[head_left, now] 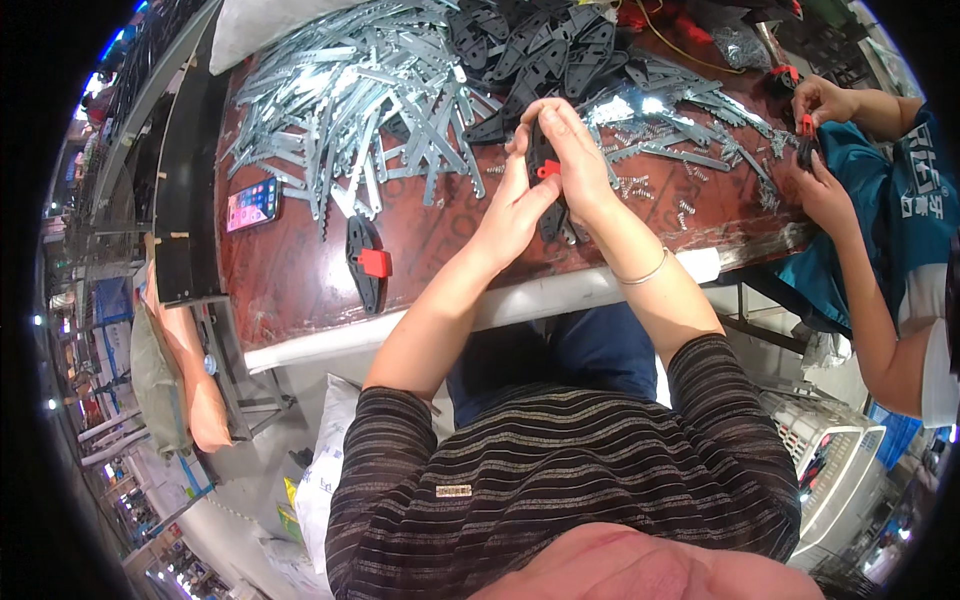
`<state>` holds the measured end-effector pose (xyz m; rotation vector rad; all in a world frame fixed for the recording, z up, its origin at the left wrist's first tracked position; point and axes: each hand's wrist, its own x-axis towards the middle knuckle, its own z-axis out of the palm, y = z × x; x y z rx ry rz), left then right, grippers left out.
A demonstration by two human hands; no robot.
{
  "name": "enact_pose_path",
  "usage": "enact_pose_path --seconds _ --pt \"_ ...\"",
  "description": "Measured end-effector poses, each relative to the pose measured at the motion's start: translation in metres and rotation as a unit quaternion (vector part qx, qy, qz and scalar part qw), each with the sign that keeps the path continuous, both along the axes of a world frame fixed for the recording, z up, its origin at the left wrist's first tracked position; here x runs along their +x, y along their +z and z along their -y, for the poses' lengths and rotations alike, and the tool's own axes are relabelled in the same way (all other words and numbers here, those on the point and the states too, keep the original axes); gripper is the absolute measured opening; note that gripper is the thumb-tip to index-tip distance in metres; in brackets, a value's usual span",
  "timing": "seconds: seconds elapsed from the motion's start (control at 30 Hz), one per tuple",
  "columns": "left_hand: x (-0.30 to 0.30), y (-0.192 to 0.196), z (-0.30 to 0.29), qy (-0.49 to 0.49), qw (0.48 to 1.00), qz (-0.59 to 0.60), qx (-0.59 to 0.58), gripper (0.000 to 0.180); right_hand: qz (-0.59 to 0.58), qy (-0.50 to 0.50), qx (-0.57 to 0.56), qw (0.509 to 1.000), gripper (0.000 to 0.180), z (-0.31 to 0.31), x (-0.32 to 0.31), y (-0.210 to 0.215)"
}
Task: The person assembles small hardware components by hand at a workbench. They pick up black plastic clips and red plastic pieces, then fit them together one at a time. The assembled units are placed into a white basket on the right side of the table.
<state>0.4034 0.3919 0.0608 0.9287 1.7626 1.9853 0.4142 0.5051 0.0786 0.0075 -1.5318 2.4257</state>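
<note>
One camera sits on the person's head and looks straight down, close above the brown tabletop (pixel 300 270). Its round picture bends at the edges.

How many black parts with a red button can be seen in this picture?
3. One lies alone on the brown table near its front edge; one is between the person's two hands; a co-worker holds one at the right. Others may hide in the black pile.

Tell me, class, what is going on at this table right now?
A person holds a black plastic piece with a red tab between the left hand and right hand above a brown table. A matching finished piece lies nearby, beside piles of toothed metal strips. A co-worker's hands handle similar parts.
</note>
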Motion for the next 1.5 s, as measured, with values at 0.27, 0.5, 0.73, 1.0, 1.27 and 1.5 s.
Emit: enact_pose_path --seconds 0.27,0.5,0.73,1.0,1.27,1.5 --pt "-0.004 0.02 0.024 0.047 0.981 0.177 0.064 0.061 -0.018 0.019 0.017 1.0 0.047 -0.015 -0.004 -0.012" --pt "-0.001 0.041 0.159 0.284 0.954 0.092 -0.017 0.053 0.002 -0.021 -0.003 1.0 0.028 -0.022 0.0 -0.007" --pt "0.001 0.029 0.215 0.328 0.938 0.092 -0.065 0.055 0.001 -0.002 0.068 0.998 0.02 -0.018 -0.003 -0.019" --pt "-0.004 0.001 0.197 0.384 0.844 -0.142 -0.345 0.047 -0.003 -0.037 0.08 0.996 0.016 -0.023 -0.003 -0.022" --pt "0.019 0.016 0.17 0.4 0.769 -0.205 -0.455 0.078 -0.038 -0.056 0.128 0.989 0.014 -0.016 -0.003 -0.016" --pt "0.023 0.009 0.181 0.423 0.739 -0.233 -0.47 0.067 -0.062 -0.182 0.295 0.936 0.014 -0.035 0.007 0.021"
